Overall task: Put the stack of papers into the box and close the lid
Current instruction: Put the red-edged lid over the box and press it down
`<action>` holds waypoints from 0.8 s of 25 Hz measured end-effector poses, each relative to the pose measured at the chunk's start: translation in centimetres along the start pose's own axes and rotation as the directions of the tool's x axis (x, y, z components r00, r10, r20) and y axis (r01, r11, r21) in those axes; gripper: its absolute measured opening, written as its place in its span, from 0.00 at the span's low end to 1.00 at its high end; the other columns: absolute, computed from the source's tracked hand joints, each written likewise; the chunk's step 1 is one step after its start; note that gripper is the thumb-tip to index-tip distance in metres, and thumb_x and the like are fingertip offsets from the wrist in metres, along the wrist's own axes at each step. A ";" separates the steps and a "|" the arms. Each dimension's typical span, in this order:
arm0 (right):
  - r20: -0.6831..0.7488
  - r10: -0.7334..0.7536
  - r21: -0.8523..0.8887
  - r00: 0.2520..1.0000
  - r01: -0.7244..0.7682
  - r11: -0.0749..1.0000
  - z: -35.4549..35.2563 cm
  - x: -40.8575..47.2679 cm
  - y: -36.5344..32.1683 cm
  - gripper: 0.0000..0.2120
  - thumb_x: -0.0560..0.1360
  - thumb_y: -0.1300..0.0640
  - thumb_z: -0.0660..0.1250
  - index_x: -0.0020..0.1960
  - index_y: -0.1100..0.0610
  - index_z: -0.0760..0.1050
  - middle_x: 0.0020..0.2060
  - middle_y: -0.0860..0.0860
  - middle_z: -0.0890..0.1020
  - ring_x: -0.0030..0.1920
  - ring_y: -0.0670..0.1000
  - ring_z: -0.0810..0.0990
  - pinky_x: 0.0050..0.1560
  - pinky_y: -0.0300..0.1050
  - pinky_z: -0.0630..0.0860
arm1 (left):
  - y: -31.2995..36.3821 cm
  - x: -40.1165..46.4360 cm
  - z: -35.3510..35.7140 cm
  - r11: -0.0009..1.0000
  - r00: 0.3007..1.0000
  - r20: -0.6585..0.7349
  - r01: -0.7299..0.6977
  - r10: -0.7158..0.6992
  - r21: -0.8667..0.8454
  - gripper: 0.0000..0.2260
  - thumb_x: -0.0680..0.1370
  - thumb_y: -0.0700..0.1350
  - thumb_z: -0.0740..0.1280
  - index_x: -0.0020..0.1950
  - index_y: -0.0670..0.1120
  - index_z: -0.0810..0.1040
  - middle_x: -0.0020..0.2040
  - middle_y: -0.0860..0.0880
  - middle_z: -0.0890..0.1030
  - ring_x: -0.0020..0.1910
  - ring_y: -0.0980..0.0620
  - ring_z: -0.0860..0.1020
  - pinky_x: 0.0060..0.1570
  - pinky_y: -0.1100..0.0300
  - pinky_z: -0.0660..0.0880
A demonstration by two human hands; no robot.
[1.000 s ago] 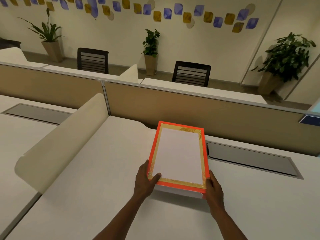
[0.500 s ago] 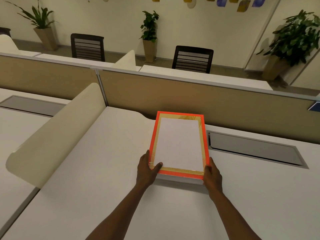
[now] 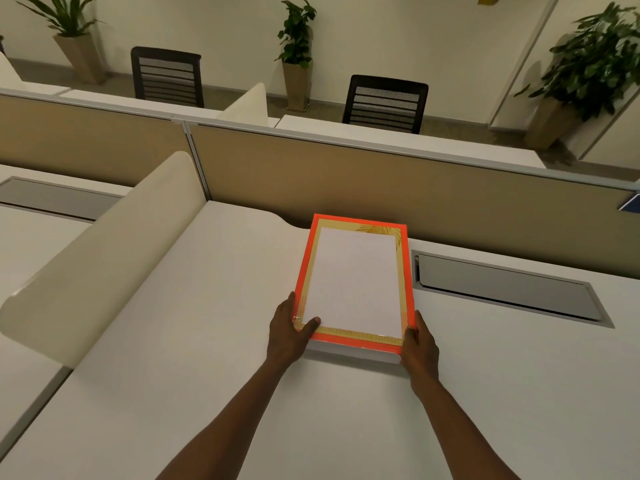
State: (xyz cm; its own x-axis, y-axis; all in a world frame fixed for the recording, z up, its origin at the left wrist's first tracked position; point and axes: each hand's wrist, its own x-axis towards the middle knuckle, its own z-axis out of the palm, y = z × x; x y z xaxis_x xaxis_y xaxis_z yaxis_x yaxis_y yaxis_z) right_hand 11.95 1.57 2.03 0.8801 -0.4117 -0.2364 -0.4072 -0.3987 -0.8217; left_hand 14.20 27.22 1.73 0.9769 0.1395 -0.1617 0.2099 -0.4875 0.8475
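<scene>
one box, one stack of papers, two hands, one white desk under it all. farther off: two black chairs, the left chair and the right chair, three potted plants at the far wall, at far left, in the middle and at far right. two grey cable hatches let into the desks, one just right of the box, one at far left. one tan partition along the desk's far edge, one cream curved divider on the left.

bright orange rim on the box, gold lining inside with a fine leafy pattern showing at the far right corner and along the near edge. plain white top sheet, lying flat inside the box, gold border visible all round. a white edge under the orange rim at the near side; cannot tell whether base or lid.

long axis running near to far, tilted a touch so the far end leans right. short edges near and far. sitting at the middle of the desk, far end close to the partition.

left hand clamped on the near left corner, thumb over the rim and touching the gold lining beside the sheet. right hand gripping the near right corner from outside, fingers against the side wall. hands apart, one at each near corner.
</scene>
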 end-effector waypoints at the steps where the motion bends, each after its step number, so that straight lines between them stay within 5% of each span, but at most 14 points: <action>1: -0.006 -0.002 -0.001 1.000 0.001 1.000 0.2 -0.3 -0.1 0.23 0.85 0.55 0.54 0.79 0.51 0.59 0.68 0.56 0.75 0.51 0.56 0.80 0.49 0.54 0.83 | -0.2 0.2 -0.2 1.000 1.000 0.003 -0.004 0.004 0.005 0.38 0.75 0.54 0.73 0.80 0.45 0.60 0.73 0.45 0.71 0.69 0.43 0.73 0.66 0.46 0.74; 6: -0.010 -0.051 -0.062 0.999 0.050 0.997 0.3 -0.8 -0.3 0.24 0.85 0.56 0.53 0.80 0.50 0.55 0.71 0.56 0.73 0.58 0.60 0.80 0.56 0.57 0.81 | -0.6 0.4 -0.5 0.998 0.999 0.040 -0.006 0.004 0.060 0.39 0.75 0.54 0.74 0.80 0.46 0.59 0.74 0.45 0.71 0.69 0.43 0.73 0.66 0.48 0.73; 13: 0.038 -0.064 -0.234 0.997 0.071 0.970 0.2 0.6 0.2 0.25 0.84 0.57 0.53 0.81 0.52 0.53 0.64 0.60 0.78 0.56 0.61 0.81 0.58 0.58 0.80 | -1.0 0.5 -0.5 0.987 0.996 0.078 -0.044 0.033 0.152 0.40 0.76 0.55 0.72 0.81 0.45 0.57 0.75 0.44 0.70 0.71 0.42 0.71 0.67 0.48 0.72; 16: 0.037 -0.148 -0.340 0.988 0.152 0.928 0.6 1.5 0.1 0.28 0.83 0.52 0.58 0.80 0.55 0.53 0.77 0.59 0.64 0.73 0.62 0.68 0.71 0.58 0.70 | -0.5 1.5 -0.6 0.966 0.992 0.099 -0.103 0.081 0.235 0.43 0.76 0.61 0.69 0.82 0.45 0.52 0.82 0.46 0.57 0.78 0.43 0.62 0.72 0.47 0.67; 20: 0.180 -0.210 -0.494 0.961 0.273 0.826 0.8 4.3 -1.8 0.35 0.81 0.42 0.58 0.81 0.54 0.47 0.81 0.55 0.50 0.79 0.59 0.57 0.74 0.58 0.63 | 1.1 4.4 -0.4 0.911 0.973 0.182 -0.203 0.145 0.358 0.41 0.78 0.65 0.63 0.83 0.47 0.49 0.83 0.48 0.50 0.80 0.44 0.58 0.74 0.46 0.64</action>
State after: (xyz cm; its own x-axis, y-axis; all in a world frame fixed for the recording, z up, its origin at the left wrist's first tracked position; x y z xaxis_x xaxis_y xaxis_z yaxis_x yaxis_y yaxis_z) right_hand 16.68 1.18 2.12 0.9753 -0.1643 -0.1479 -0.2164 -0.8461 -0.4871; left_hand 18.72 27.67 2.19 0.9878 -0.0918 -0.1259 0.0070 -0.7811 0.6244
